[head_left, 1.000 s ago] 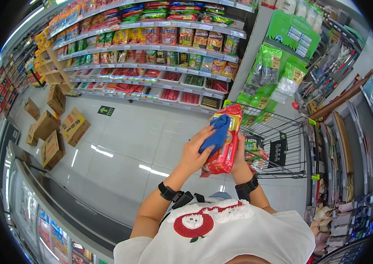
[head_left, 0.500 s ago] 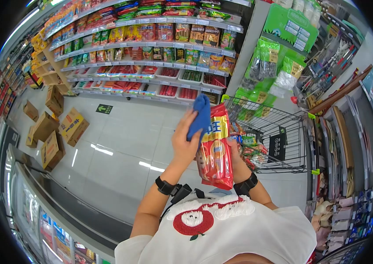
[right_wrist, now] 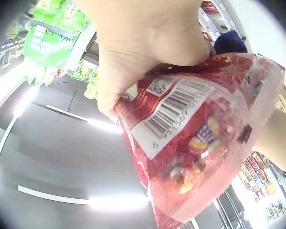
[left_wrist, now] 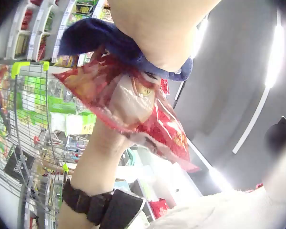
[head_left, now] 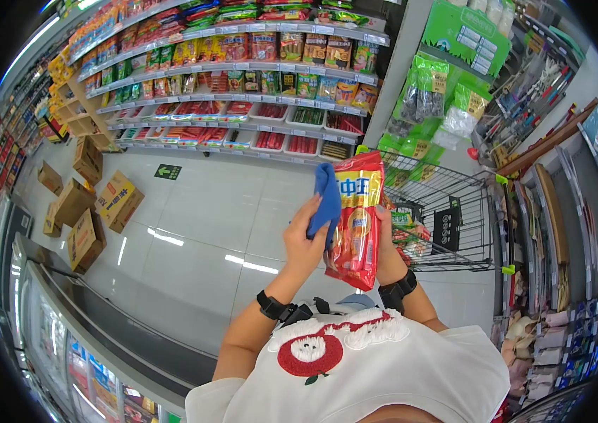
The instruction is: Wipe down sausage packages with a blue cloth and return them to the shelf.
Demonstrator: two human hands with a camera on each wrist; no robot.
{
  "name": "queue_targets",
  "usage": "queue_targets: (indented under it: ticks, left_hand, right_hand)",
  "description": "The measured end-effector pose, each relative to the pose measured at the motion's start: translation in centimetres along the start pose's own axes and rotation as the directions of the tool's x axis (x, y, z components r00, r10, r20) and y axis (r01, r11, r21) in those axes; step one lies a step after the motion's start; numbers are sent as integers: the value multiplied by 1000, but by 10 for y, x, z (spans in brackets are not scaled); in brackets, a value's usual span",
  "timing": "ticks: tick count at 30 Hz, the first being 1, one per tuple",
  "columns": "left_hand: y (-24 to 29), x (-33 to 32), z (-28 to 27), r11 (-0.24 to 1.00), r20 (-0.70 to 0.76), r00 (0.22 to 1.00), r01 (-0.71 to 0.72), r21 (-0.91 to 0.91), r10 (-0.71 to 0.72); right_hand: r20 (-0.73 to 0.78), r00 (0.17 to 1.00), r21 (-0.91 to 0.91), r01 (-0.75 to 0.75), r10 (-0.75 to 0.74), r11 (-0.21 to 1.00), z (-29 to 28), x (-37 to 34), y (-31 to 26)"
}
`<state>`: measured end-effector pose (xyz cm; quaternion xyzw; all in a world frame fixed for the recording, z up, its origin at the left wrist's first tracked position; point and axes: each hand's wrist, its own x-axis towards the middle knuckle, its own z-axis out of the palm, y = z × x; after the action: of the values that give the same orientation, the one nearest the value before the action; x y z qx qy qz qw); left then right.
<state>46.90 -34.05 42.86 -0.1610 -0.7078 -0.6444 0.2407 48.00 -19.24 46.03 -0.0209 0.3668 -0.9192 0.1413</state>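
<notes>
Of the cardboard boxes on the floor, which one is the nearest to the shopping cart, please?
It is the rightmost box, with yellow print, nearest the green arrow sign.

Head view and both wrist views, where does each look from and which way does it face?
Head: on the head, facing forward and down at a shiny red plastic packet and a blue cloth; the left hand, right hand and white embroidered shirt show.
Left wrist: on that wrist, facing the packet, with ceiling lights beyond; left hand and right forearm show.
Right wrist: on that wrist, facing the packet's barcode; right hand and left forearm show.
All three share the packet and cloth.
</notes>
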Motion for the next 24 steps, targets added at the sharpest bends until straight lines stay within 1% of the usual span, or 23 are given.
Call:
queue_targets:
  ticks: [1,2,3,5,7,8,10,12,13,15,16,18,21,24]
  left_hand:
    - [-1,-5,0,1000,21,999,-28,3,28]
    - [-1,-9,0,998,41,998,-55,5,55]
    - [-3,-13,1,997,61,995,-83,6,82]
    - [-5,-17,1,992,89,988,-129,-15,129]
    - [-3,-16,0,988,112,981,-156,-18,157]
    - [-3,-15,0,981,107,976,-194,15,191]
    - [-3,-7,0,960,102,960,-268,81,260]
    - [2,2,-1,966,24,974,-225,128,223]
    - [5,8,-2,968,-13,978,-202,149,206]
    - [9,20,-4,983,-83,983,-157,99,165]
    - [15,27,-5,989,-106,985,-132,67,139]
    - [22,35,-5,994,-126,986,-108,-3,107]
    - [26,41,-6,954,-23,960,-275,123,280]
    - [34,44,-5,920,58,931,-366,143,361]
  right_hand:
    - [-8,999,-24,45,-45,999,6,-1,-5]
    - [-78,994,-3,71,-71,997,12,-1,-8]
    - [-13,997,45,73,-72,996,7,3,-12]
    - [-90,990,135,123,-111,983,9,5,-14]
    - [-64,993,152,104,-95,983,-16,6,-14]
    - [-51,995,160,94,-87,983,-28,6,-14]
    - [-30,999,252,-8,16,968,-31,2,-9]
    - [142,988,241,-95,62,966,-30,-6,-4]
    - [291,951,264,-187,107,946,-32,-5,2]
    - [123,992,156,-17,-2,988,-23,-11,11]
    - [202,978,136,-76,47,988,-30,-14,15]
    - [179,980,104,-106,86,989,-34,-21,16]
    - [148,981,81,-142,129,987,-33,-26,9]
    - [129,981,62,-153,144,986,-35,-33,3]
